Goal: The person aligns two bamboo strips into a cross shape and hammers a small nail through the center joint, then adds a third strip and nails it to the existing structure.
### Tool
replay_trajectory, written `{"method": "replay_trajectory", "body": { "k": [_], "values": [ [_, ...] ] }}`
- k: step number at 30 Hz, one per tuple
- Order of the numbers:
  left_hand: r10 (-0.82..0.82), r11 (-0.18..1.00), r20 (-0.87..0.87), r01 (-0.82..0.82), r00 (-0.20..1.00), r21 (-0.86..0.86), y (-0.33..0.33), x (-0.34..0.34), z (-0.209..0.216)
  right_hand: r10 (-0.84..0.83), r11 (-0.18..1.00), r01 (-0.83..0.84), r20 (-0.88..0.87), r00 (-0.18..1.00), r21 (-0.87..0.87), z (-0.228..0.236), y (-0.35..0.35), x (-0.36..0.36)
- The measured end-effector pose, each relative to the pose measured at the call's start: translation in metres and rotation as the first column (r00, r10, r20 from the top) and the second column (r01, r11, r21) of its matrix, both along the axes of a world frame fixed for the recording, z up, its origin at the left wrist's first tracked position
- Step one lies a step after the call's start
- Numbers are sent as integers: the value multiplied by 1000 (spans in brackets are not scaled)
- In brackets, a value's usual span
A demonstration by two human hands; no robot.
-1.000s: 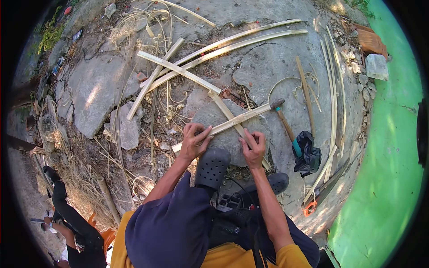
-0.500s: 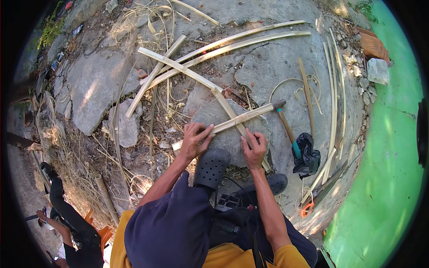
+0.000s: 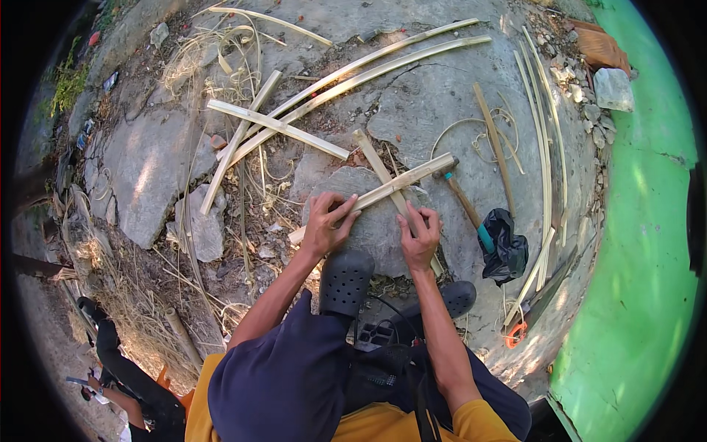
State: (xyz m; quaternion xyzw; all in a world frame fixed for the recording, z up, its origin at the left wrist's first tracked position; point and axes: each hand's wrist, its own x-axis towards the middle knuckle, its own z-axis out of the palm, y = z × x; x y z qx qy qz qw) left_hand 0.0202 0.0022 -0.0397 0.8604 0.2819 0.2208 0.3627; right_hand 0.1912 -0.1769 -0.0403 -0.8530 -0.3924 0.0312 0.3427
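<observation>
My left hand (image 3: 329, 223) pinches the near left part of a pale split-bamboo strip (image 3: 403, 179), thumb below and fingers over it. This strip slants up to the right and lies across a greyer bamboo strip (image 3: 375, 160), forming a cross over a flat stone. My right hand (image 3: 420, 237) grips the greyer strip between thumb and fingers, just below the crossing. Beyond the pale strip's far end lies a hammer (image 3: 462, 199) with a teal-marked wooden handle. A black plastic bag (image 3: 505, 249) sits against the handle's near end.
More bamboo strips (image 3: 353, 85) lie crossed at the far left, and long thin ones (image 3: 546, 147) at the right. A saw with an orange handle (image 3: 516, 335) rests near right, beside a green surface (image 3: 618, 295). Another person (image 3: 129, 368) is at lower left.
The view has turned slightly, so the ground appears shifted. The crossed strips in my hands have moved clear of the lying strip's end. Both hands keep their grip.
</observation>
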Motion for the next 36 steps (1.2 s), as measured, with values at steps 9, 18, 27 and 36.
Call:
{"method": "replay_trajectory", "body": {
  "k": [9,18,27,36],
  "values": [
    [-18,1000,10,18,1000,-12,2,5,1,-14,1000,14,-5,1000,5,0,0,2],
    [-23,1000,32,23,999,0,11,14,1,-38,999,38,18,999,-2,2,8,7],
    [-36,999,7,36,999,-20,11,15,2,-75,997,75,-5,997,12,-1,8,5],
    [-33,999,25,33,999,19,12,17,3,-78,997,78,14,997,17,-2,11,5]
  ]
}}
